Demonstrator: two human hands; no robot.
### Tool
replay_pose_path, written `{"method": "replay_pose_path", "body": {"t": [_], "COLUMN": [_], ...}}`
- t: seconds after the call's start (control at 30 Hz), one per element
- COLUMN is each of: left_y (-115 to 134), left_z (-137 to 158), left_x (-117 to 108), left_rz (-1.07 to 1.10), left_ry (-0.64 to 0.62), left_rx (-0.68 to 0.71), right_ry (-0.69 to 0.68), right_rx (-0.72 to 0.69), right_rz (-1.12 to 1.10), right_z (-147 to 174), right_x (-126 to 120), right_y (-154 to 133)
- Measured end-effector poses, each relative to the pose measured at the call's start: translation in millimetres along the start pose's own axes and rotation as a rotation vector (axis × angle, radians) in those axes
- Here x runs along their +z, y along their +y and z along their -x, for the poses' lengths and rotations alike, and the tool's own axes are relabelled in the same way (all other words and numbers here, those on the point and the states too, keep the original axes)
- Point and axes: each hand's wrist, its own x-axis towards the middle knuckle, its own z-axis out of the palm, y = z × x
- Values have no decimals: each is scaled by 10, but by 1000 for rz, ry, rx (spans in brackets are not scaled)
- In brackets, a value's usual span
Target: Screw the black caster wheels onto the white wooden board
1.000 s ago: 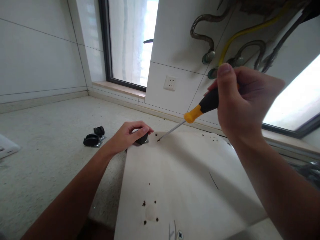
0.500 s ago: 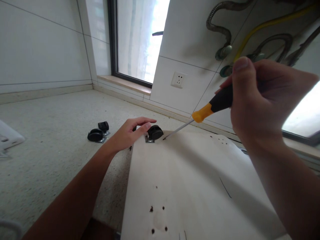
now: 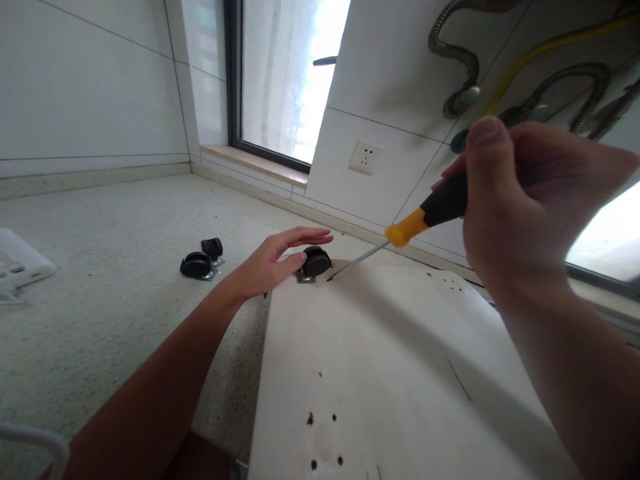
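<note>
My screwdriver (image 3: 425,215) shows black grip, orange collar. Black caster (image 3: 315,261) on a pale cream board (image 3: 400,360). Speckled grey floor (image 3: 110,313).

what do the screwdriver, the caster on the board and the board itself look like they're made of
Screwdriver: thin bright shaft, likely steel; matte black and yellow grip in the right hand, probably plastic or rubber.
Caster: black wheel, likely plastic, on a shiny metal plate.
Board: smooth pale surface with drilled holes, probably laminated wood.

The left hand (image 3: 273,261) reaches forward on an outstretched arm, fingers straight and spread flat, palm down. The right hand (image 3: 520,200) is raised, curled in a closed grip, thumb extended upward, forearm angled down to the right.
</note>
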Motion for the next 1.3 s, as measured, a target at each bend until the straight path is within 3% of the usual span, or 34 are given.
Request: {"method": "replay_pose_path", "body": {"t": [0.17, 0.5, 0.7, 1.3], "left_y": [52, -50, -50, 13], "left_z": [-3, -13, -13, -14], "left_x": [-4, -43, -1, 39], "left_rz": [-130, -302, -225, -248], "left_ry": [6, 177, 199, 299], "left_rx": [4, 84, 4, -13], "right_ry": [13, -8, -45, -89], "right_rx": [18, -5, 5, 5], "right_rz": [-31, -34, -27, -11], "right_z": [20, 40, 82, 124], "right_x": [25, 145, 257, 319], "right_y": [-8, -57, -69, -63]}}
